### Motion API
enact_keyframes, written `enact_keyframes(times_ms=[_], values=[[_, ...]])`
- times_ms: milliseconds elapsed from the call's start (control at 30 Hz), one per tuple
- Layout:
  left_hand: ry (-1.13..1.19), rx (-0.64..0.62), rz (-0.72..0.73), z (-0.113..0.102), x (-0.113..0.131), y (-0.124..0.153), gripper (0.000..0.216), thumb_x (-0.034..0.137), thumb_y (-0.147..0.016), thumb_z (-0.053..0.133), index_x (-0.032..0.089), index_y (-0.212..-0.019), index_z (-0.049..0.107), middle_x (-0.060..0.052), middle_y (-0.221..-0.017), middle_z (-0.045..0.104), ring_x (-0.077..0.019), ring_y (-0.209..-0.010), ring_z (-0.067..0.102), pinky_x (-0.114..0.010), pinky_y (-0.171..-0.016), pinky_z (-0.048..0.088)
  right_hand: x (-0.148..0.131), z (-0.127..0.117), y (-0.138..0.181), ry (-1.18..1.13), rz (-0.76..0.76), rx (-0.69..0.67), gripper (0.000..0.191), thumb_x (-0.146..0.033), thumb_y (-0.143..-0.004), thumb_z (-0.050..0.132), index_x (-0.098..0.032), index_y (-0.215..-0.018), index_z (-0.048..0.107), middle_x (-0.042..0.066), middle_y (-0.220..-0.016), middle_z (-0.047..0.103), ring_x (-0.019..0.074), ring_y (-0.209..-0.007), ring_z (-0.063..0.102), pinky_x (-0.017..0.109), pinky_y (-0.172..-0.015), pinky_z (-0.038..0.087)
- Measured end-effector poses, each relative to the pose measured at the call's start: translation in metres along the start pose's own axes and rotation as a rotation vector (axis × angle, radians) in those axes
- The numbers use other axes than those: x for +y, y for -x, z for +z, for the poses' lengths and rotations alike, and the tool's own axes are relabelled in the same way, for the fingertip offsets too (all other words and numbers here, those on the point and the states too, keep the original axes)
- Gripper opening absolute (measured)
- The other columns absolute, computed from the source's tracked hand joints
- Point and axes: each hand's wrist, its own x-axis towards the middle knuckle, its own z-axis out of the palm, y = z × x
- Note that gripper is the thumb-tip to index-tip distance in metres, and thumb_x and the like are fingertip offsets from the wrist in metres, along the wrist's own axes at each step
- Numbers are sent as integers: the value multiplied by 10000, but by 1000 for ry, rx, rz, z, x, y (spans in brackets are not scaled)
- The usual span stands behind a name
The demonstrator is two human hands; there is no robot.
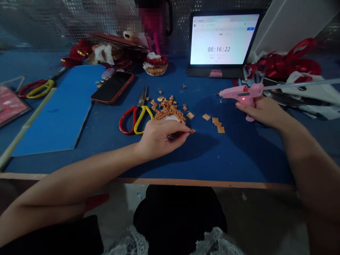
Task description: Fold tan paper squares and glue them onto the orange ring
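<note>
Between thumb and forefinger, my left hand (163, 137) pinches a small crumpled brown paper piece (192, 131). Partly hidden behind that hand lies a round piece covered in brown paper curls (171, 114), with a whitish patch on it. Loose curls are scattered just beyond it. My right hand (256, 108) grips a pink hot glue gun (241, 92), its red light lit, nozzle pointing left and a clear glue stick out the back. Several flat brown paper squares (218, 124) lie between the hands. Scissors (136, 115) with red and yellow handles rest beside my left hand.
A phone (113, 87) lies partly on a blue board (57, 109) at left. Behind stand a tablet (224, 39) showing a timer and a small red, white and brown decorated piece (155, 64). Red ribbon (292, 65) is heaped at back right; more scissors (37, 88) lie far left.
</note>
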Motion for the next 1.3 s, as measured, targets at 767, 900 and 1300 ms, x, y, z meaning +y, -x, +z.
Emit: enact_keyframes(times_ms=[767, 900, 1300], values=[[46, -104, 100, 3, 8, -2, 114, 130, -778, 555, 186, -835, 635, 6, -753, 685, -61, -656, 633, -126, -631, 506, -87, 18, 58, -197, -666, -222, 233, -391, -864, 391, -250, -952, 554, -11, -738, 618, 126, -651, 549, 232, -557, 321], [66, -136, 122, 5, 9, 1, 108, 139, -784, 556, 182, -853, 628, -8, -779, 686, -72, -686, 638, -144, -642, 517, -89, 27, 58, -331, -711, -273, 239, -382, -877, 367, -234, -891, 553, -23, -696, 605, 110, -631, 540, 222, -562, 324], [4, -107, 228, 8, 6, 6, 101, 128, -766, 592, 156, -857, 625, -17, -812, 679, -64, -714, 635, -126, -658, 501, -92, 26, 61, -555, -688, -428, 164, -326, -873, 402, -213, -841, 516, -62, -599, 532, 59, -538, 485, 177, -543, 338]])
